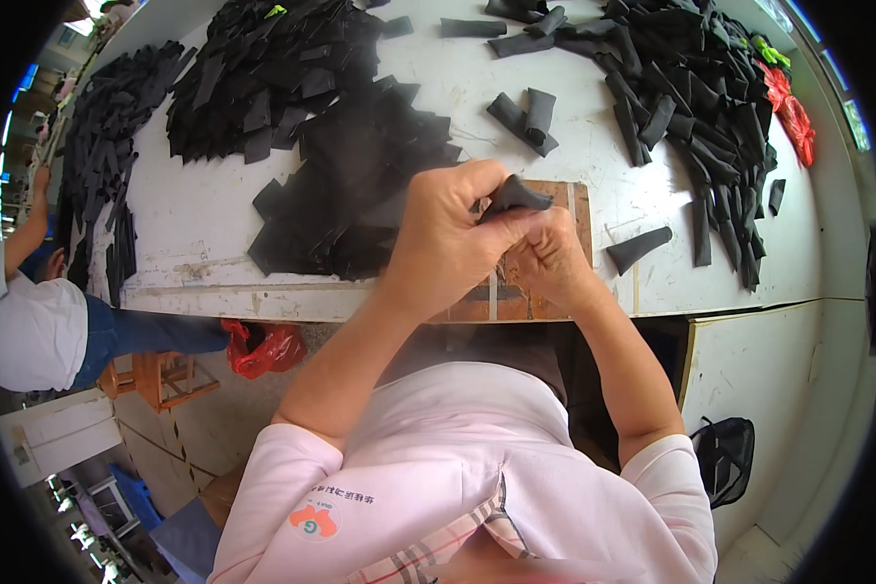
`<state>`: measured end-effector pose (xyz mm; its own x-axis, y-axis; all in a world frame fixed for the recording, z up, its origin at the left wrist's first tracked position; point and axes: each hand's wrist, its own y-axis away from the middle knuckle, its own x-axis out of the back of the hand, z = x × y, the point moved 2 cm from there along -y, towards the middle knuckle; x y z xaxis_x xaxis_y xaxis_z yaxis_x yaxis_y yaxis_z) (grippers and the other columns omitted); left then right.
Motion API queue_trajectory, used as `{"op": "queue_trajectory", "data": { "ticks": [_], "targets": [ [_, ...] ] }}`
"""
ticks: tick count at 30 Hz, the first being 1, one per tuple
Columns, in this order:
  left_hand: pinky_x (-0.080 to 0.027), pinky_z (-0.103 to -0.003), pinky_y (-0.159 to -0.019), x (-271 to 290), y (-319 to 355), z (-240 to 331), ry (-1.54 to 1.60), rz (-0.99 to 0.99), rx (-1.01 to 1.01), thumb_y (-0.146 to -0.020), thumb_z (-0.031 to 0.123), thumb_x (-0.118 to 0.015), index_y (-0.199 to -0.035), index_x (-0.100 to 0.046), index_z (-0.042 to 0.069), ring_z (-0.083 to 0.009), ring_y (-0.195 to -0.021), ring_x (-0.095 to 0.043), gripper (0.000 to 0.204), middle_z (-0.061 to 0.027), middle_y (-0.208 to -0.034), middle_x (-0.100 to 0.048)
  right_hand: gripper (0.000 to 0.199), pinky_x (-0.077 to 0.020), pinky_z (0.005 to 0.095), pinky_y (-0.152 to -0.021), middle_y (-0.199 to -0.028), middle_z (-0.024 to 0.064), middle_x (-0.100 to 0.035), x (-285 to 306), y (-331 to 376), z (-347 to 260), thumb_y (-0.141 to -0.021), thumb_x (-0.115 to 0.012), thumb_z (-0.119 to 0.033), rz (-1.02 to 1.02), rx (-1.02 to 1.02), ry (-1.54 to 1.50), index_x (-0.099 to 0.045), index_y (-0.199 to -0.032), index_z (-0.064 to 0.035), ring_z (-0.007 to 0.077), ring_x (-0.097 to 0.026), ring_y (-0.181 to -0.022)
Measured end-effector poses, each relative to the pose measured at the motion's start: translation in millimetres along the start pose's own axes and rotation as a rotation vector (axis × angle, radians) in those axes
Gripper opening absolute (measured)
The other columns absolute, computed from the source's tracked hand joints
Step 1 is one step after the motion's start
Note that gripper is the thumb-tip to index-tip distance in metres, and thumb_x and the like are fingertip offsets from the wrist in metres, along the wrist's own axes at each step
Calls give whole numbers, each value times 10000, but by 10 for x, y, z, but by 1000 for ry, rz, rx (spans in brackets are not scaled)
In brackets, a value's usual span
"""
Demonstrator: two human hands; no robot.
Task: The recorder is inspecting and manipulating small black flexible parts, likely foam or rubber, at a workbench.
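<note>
Both my hands meet over a brown board (581,219) at the table's near edge. Between them is a small black fabric piece (518,198), bunched and partly covered by my fingers. My left hand (453,219) is closed with its thumb and fingers around the piece. Close against it, my right hand (550,255) is closed too, its fingertips at the fabric's right end. Left of my hands lies a heap of flat black fabric pieces (336,195). A single black fabric tube (639,250) rests right of the board.
More black pieces pile up at the far left (253,78). Rolled black tubes (720,146) heap on the right beside a red plastic bag (790,112). Another person (39,326) works at the left, near a wooden stool (170,380) and a hanging red bag (263,348).
</note>
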<state>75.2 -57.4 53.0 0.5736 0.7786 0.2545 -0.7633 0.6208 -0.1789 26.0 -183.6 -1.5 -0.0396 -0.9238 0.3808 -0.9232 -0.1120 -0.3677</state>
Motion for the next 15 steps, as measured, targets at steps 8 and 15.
{"op": "queue_trajectory", "data": {
  "ticks": [8, 15],
  "targets": [
    [-466, -226, -688, 12, 76, 57, 640, 182, -230, -846, 171, -560, -929, -600, 5, -109, -757, -566, 190, -85, -835, -618, 177, -399, 359, -498, -579, 116, -528, 138, -204, -353, -787, -589, -183, -97, -81, 309, -531, -727, -27, 297, -525, -538],
    [-419, -376, -859, 102, 190, -178, 1143, 258, -38, -845, 187, -536, -931, -584, 25, -251, -958, -534, 189, -111, -939, -586, 271, -376, 360, -455, -519, 65, -474, 10, -208, -234, -694, -670, -188, -72, -16, 220, -470, -608, -27, 269, -503, -506]
  ]
}}
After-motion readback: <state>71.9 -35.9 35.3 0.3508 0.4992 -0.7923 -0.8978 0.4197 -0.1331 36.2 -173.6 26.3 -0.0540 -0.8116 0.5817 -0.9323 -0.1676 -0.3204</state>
